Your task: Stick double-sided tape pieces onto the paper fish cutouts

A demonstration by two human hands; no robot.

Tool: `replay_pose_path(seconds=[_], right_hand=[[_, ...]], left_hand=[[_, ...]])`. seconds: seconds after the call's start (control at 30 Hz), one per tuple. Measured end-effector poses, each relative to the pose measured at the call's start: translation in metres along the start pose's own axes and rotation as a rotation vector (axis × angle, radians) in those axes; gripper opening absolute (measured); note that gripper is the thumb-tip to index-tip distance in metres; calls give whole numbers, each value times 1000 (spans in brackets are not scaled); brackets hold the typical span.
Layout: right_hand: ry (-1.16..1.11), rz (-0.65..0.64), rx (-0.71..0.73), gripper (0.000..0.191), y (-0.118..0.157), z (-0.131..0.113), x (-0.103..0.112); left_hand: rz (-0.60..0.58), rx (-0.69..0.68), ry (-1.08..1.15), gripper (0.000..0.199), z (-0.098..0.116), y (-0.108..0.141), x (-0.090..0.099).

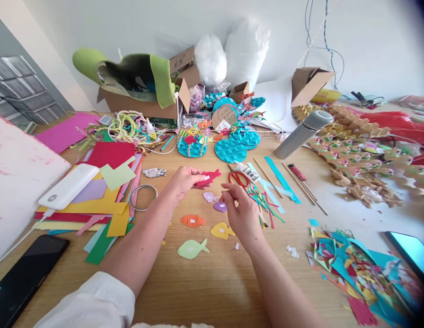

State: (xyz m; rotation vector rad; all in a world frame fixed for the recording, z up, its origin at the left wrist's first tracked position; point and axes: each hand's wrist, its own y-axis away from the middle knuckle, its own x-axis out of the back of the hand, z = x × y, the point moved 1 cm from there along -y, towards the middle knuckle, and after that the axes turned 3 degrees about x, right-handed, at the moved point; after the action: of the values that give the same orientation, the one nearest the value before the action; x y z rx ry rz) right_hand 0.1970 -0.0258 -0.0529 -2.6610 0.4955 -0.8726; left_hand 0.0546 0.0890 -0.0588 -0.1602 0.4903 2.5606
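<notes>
Currently, the left hand (185, 181) pinches a crimson paper fish (214, 175) above a brown wooden desk (194, 291), left of red-handled scissors (238, 173), while the right hand (242, 209) curls loosely on their near side, its grip unclear.

We see a smooth, grained wood surface (198, 291). The red fish (212, 176), green fish (185, 248) and orange fish (187, 221) look like matt paper. We find the phone (29, 275) black and glossy, the power bank (71, 184) smooth white plastic, the egg cartons (350, 117) rough and matt, the sleeve (102, 296) white cloth.
</notes>
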Motion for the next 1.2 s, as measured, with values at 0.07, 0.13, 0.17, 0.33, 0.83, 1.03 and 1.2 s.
replay_pose_path(seconds=[0.07, 0.13, 0.17, 0.33, 0.83, 1.03, 1.2], right_hand=[[2, -10, -28, 15, 5, 3, -3], [-1, 6, -61, 15, 10, 7, -5], [-2, 12, -79, 15, 12, 8, -6], [7, 10, -125, 15, 21, 13, -11], [83, -28, -103, 21, 21, 14, -14], [94, -33, -100, 22, 22, 17, -14], [84, -25, -96, 22, 22, 17, -14]], left_hand=[[-30, 8, 0, 17, 1, 3, -5], [-52, 31, 11, 20, 2, 5, -10], [-60, 47, 17, 22, 2, 6, -13], [-118, 112, 17, 25, 1, 8, -23], [-174, 163, -8, 28, 2, 12, -30], [-167, 196, -19, 28, 6, 15, -33], [-172, 196, -15, 31, 4, 13, -32]])
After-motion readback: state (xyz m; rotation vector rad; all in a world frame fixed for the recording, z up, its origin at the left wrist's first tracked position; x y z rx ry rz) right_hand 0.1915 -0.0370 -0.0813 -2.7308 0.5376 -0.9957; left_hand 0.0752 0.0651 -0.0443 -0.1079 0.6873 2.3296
